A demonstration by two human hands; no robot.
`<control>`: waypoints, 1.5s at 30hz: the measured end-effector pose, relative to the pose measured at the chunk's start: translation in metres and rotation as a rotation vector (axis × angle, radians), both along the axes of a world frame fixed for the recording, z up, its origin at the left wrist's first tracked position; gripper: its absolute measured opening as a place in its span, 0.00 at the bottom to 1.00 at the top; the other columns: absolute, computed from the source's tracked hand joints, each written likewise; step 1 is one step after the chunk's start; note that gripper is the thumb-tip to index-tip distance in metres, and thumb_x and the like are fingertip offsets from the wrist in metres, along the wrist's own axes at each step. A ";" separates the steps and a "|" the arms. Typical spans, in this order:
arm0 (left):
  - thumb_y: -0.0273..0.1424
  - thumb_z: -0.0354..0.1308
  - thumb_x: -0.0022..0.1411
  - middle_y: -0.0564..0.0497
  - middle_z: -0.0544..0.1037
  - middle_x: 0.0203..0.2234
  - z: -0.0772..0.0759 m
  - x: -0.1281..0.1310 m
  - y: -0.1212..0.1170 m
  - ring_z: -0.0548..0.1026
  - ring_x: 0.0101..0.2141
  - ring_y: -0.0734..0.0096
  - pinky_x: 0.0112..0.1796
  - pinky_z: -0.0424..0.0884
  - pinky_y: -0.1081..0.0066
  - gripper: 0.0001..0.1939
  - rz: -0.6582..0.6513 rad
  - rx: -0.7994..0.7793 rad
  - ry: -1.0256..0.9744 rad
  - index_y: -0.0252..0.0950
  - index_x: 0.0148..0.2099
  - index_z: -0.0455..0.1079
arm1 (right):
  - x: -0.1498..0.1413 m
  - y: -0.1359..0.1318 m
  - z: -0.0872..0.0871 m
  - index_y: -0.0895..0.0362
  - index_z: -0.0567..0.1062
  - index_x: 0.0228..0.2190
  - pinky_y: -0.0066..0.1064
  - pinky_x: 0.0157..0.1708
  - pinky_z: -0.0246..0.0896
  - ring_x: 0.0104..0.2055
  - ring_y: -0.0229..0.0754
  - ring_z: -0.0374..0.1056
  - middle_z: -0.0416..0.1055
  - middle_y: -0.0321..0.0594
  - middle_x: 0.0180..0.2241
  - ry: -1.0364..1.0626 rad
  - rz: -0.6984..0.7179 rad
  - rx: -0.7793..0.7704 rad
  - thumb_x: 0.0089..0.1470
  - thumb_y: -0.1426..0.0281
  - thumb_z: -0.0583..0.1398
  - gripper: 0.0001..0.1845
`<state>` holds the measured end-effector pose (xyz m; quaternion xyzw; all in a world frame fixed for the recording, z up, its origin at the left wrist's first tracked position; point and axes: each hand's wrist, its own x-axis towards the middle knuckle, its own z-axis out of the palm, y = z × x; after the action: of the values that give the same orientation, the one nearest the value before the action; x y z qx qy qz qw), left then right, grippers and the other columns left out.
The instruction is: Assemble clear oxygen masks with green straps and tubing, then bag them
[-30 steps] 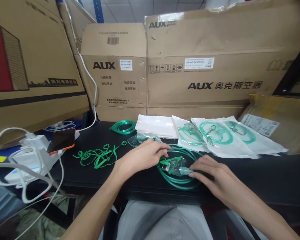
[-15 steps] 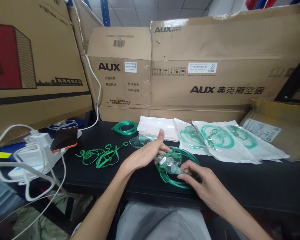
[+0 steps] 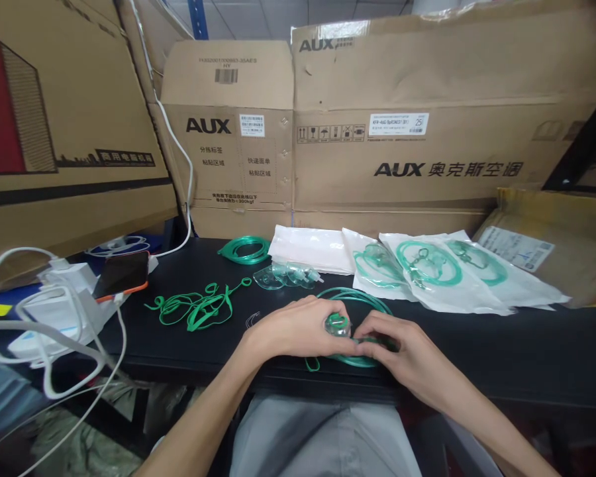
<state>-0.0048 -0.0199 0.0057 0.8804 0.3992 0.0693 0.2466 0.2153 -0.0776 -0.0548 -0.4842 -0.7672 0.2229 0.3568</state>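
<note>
My left hand (image 3: 300,329) is curled around a clear plastic oxygen mask (image 3: 338,326) with a bit of green strap showing on it. Fingers closed, my right hand (image 3: 396,339) meets it at the mask's near right side, where the mask's connector was visible earlier; the fingertips now cover that spot. Beneath both hands a coil of green tubing (image 3: 366,299) rests on the black table. A loop of green elastic strap (image 3: 312,364) pokes out below my left hand. Most of the mask is hidden by my fingers.
Beyond my hands lie loose clear mask parts (image 3: 289,275), another green tubing coil (image 3: 246,250) and several white packets (image 3: 427,270). Green elastic straps (image 3: 193,310) are heaped to the left, near a phone (image 3: 123,273) and white cables. Cardboard boxes (image 3: 397,86) wall the back.
My left hand has turned from raised and loosely spread to wrapped over the mask, covering most of it. Both hands are closer together. The view has shifted slightly.
</note>
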 end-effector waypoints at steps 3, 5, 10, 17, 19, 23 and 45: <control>0.63 0.62 0.60 0.52 0.79 0.32 0.003 0.001 -0.002 0.78 0.37 0.58 0.37 0.67 0.68 0.28 -0.012 -0.025 0.000 0.47 0.46 0.79 | 0.000 -0.001 0.003 0.52 0.78 0.33 0.31 0.41 0.64 0.39 0.44 0.72 0.78 0.37 0.35 0.001 0.025 0.010 0.68 0.66 0.61 0.10; 0.62 0.61 0.61 0.53 0.78 0.28 0.005 0.000 -0.002 0.77 0.33 0.61 0.34 0.66 0.69 0.27 -0.020 -0.035 -0.007 0.46 0.45 0.79 | -0.001 -0.002 0.005 0.52 0.78 0.34 0.30 0.42 0.64 0.39 0.44 0.72 0.78 0.37 0.35 -0.001 0.043 0.012 0.70 0.66 0.59 0.11; 0.54 0.63 0.62 0.54 0.80 0.28 0.005 -0.003 -0.002 0.79 0.35 0.59 0.34 0.66 0.68 0.20 -0.021 0.030 -0.006 0.45 0.45 0.78 | -0.001 -0.002 0.007 0.52 0.80 0.36 0.30 0.42 0.65 0.38 0.43 0.74 0.79 0.38 0.36 -0.038 0.074 0.020 0.72 0.67 0.56 0.14; 0.41 0.67 0.58 0.58 0.80 0.30 0.011 -0.012 -0.004 0.76 0.34 0.63 0.34 0.63 0.69 0.11 -0.063 0.130 -0.021 0.46 0.42 0.74 | -0.001 0.001 0.006 0.53 0.75 0.28 0.31 0.36 0.63 0.32 0.42 0.70 0.75 0.37 0.29 -0.115 0.040 0.066 0.72 0.69 0.52 0.19; 0.37 0.66 0.57 0.59 0.80 0.33 0.018 -0.022 -0.004 0.76 0.36 0.64 0.35 0.63 0.70 0.09 -0.035 0.161 -0.037 0.45 0.40 0.73 | 0.002 0.002 0.005 0.53 0.73 0.27 0.30 0.34 0.62 0.29 0.41 0.68 0.73 0.35 0.26 -0.126 0.002 0.064 0.72 0.69 0.52 0.20; 0.42 0.64 0.63 0.57 0.82 0.38 0.028 -0.037 -0.002 0.77 0.40 0.61 0.37 0.65 0.69 0.10 0.089 0.210 -0.107 0.45 0.44 0.75 | 0.005 0.000 0.002 0.52 0.75 0.29 0.31 0.34 0.63 0.30 0.42 0.70 0.73 0.35 0.26 -0.161 -0.061 0.061 0.73 0.66 0.52 0.20; 0.39 0.59 0.76 0.48 0.82 0.49 -0.022 0.024 -0.014 0.77 0.53 0.58 0.58 0.67 0.62 0.16 -0.322 0.377 -0.109 0.37 0.56 0.81 | 0.052 0.012 0.018 0.50 0.84 0.36 0.41 0.34 0.66 0.31 0.52 0.75 0.80 0.40 0.30 -0.242 -0.442 0.196 0.65 0.53 0.63 0.16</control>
<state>0.0194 -0.0343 -0.0166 0.9580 0.2199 0.1497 0.1073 0.2670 -0.0658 -0.0370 -0.6259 -0.6980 0.0047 0.3479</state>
